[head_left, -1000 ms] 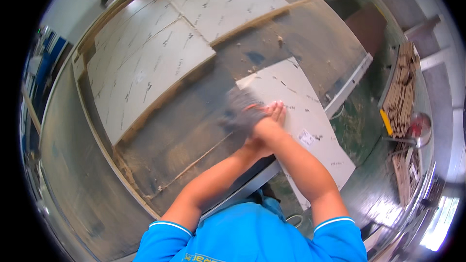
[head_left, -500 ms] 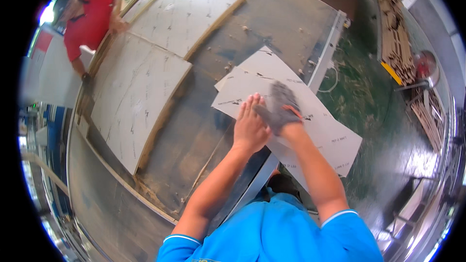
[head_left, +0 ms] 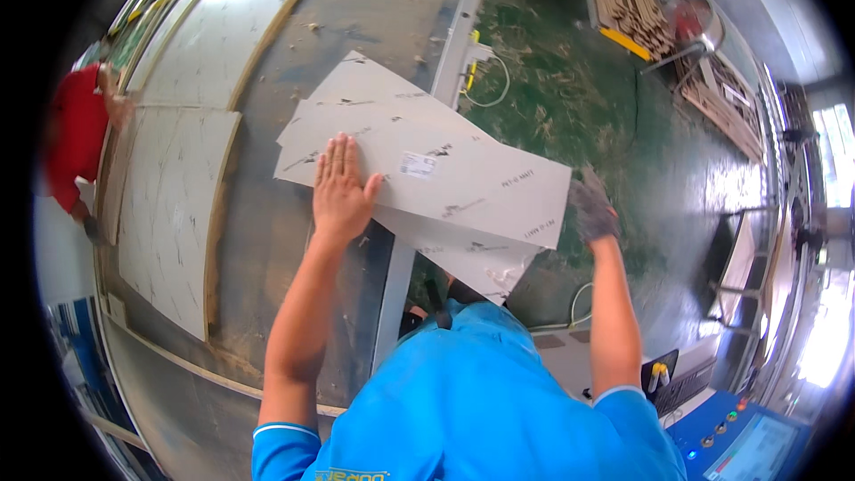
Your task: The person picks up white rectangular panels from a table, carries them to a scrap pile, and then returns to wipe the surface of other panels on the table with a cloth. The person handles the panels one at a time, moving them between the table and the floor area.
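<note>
Two white printed boards lie stacked askew across the table's edge, with their right ends overhanging the floor. A small white label (head_left: 418,164) sits on the upper board (head_left: 481,180). My bare left hand (head_left: 344,191) rests flat near that board's left end, fingers stretched out. By its right end is my right hand (head_left: 595,207) in a grey glove, fingers extended and slightly blurred, close against the edge. The lower board (head_left: 476,254) shows beneath, along the near side.
Larger white panels (head_left: 174,223) lie on the table's left part. Beyond them stands a person in red (head_left: 76,138). Wood strips (head_left: 628,0) are stacked at the far right. A control panel (head_left: 748,445) with a screen stands at the lower right, and a cable (head_left: 503,93) hangs off the table's edge.
My hands, together on the upper board before, are now apart. The right has moved to the board's right end, and the label is uncovered. The whole view has shifted to the right.
</note>
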Tool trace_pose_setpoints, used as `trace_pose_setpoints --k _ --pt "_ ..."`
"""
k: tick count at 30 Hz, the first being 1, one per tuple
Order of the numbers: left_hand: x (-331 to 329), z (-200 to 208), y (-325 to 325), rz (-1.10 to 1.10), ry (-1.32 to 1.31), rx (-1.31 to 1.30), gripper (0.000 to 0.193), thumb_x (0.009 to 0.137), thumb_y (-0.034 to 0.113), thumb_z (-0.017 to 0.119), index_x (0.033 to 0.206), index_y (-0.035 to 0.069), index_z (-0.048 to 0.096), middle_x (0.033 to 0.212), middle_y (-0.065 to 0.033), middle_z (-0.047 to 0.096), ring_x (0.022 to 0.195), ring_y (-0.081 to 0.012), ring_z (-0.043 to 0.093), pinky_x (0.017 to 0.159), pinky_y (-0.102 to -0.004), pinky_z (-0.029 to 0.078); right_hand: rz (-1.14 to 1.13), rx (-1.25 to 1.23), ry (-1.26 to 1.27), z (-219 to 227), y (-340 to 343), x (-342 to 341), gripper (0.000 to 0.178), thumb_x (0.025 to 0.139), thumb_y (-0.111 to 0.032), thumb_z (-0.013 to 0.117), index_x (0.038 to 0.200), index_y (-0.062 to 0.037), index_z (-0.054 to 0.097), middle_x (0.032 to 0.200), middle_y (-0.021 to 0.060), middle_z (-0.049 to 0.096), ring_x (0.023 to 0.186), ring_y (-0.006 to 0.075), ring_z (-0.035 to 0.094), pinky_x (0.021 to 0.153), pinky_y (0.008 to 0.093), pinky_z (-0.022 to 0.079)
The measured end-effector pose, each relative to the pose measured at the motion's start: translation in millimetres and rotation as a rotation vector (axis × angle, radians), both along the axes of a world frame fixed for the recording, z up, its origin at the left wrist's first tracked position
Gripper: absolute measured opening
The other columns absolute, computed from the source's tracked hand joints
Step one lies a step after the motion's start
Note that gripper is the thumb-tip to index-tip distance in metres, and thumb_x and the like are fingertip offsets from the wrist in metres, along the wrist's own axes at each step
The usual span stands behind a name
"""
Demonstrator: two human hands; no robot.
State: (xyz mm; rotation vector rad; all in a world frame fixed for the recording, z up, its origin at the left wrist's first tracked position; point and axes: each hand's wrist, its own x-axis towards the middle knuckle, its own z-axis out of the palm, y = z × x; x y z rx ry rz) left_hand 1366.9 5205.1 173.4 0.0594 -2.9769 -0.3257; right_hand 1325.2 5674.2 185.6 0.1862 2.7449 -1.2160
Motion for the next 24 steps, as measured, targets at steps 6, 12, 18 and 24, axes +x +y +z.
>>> trace_pose_setpoints --k 6,12,18,24 --pt "-8 8 14 -0.004 -0.130 -0.071 0.092 0.096 0.055 0.055 0.157 -0.006 0.022 0.166 -0.0234 0.021 0.155 -0.0374 0.016 0.126 -0.0463 0.011 -0.022 -0.628 0.152 -48 -25 -18 0.070 0.098 -0.035 0.058 0.154 -0.0024 0.034 0.162 0.0152 0.032 0.150 0.0294 0.030 0.122 0.0460 0.031" --pt "-23 24 76 -0.003 -0.050 0.062 0.085 0.095 0.046 0.062 0.159 0.004 0.026 0.167 -0.0224 0.019 0.154 -0.0406 0.015 0.125 -0.0536 0.007 -0.010 0.182 0.352 -5 -52 21 0.103 0.087 -0.054 0.070 0.159 -0.0002 0.021 0.160 0.0247 0.031 0.147 0.0398 0.032 0.121 0.0469 0.030" --pt "-23 53 192 -0.196 -0.191 -0.052 0.082 0.092 0.044 0.065 0.160 0.015 0.030 0.168 -0.0148 0.020 0.155 -0.0398 0.014 0.123 -0.0607 0.002 0.025 0.198 0.297 -6 -53 71 0.101 0.083 -0.051 0.073 0.158 -0.0035 0.026 0.160 0.0230 0.032 0.148 0.0402 0.029 0.123 0.0458 0.026" --pt "-24 56 176 -0.233 -0.202 -0.152 0.079 0.092 0.048 0.063 0.159 0.019 0.034 0.168 -0.0111 0.025 0.155 -0.0384 0.016 0.123 -0.0617 0.003 0.016 0.343 0.069 -45 23 66 0.056 0.097 -0.040 0.057 0.142 -0.0070 0.053 0.146 0.0210 0.052 0.134 0.0332 0.051 0.113 0.0442 0.040"
